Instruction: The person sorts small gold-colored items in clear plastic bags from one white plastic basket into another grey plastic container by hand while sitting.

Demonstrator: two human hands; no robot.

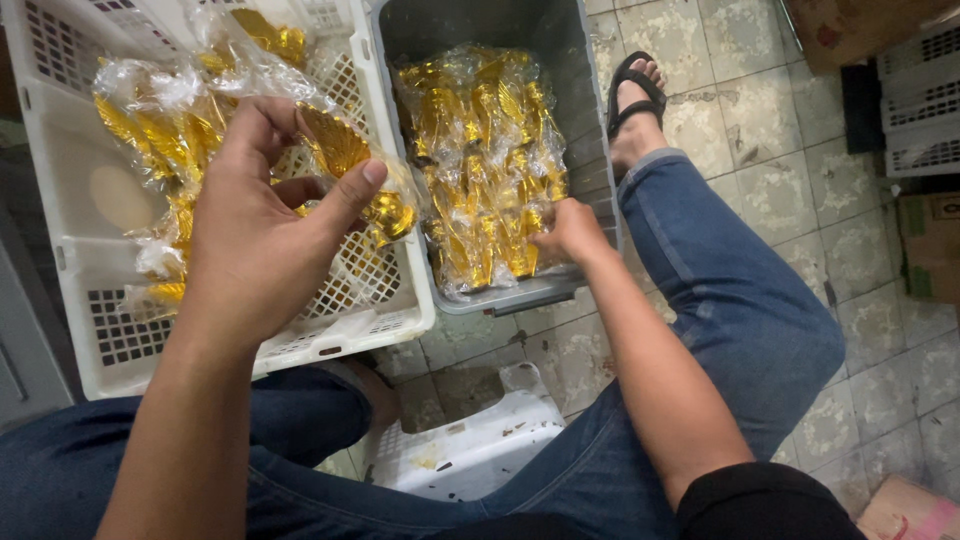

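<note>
1. Head view, left side: your left hand (pixel 265 235) is closed around a gold leaf-shaped ornament in clear wrap (pixel 345 150), thumb pressed along its lower edge and fingers curled behind it, above the white lattice crate (pixel 130 330). To my eye the grip is best kept on the ornament itself, not on loose film, so the wrap does not slide or tear.

2. Head view, left crate: more wrapped gold ornaments (pixel 150 130) lie in a loose heap along the far and left sides of the white crate. Its near lattice floor shows bare, so that looks the easier place to work.

3. Head view, right side: your right hand (pixel 570 232) rests at the near right corner of the grey bin (pixel 590 170), fingers curled into the wrapped gold stack (pixel 480 160). Whether it has pinched a piece or only touches the film I cannot tell. A single packet taken from the edge of the stack would, I judge, lift more cleanly than one dug from the middle.

4. Head view, floor: both containers sit on the tiled floor (pixel 780 190) between your knees, with a white plastic stool (pixel 470 450) under you and your sandalled foot (pixel 635 100) just beside the grey bin. The film is slippery, so slow separate lifts seem wise.
</note>
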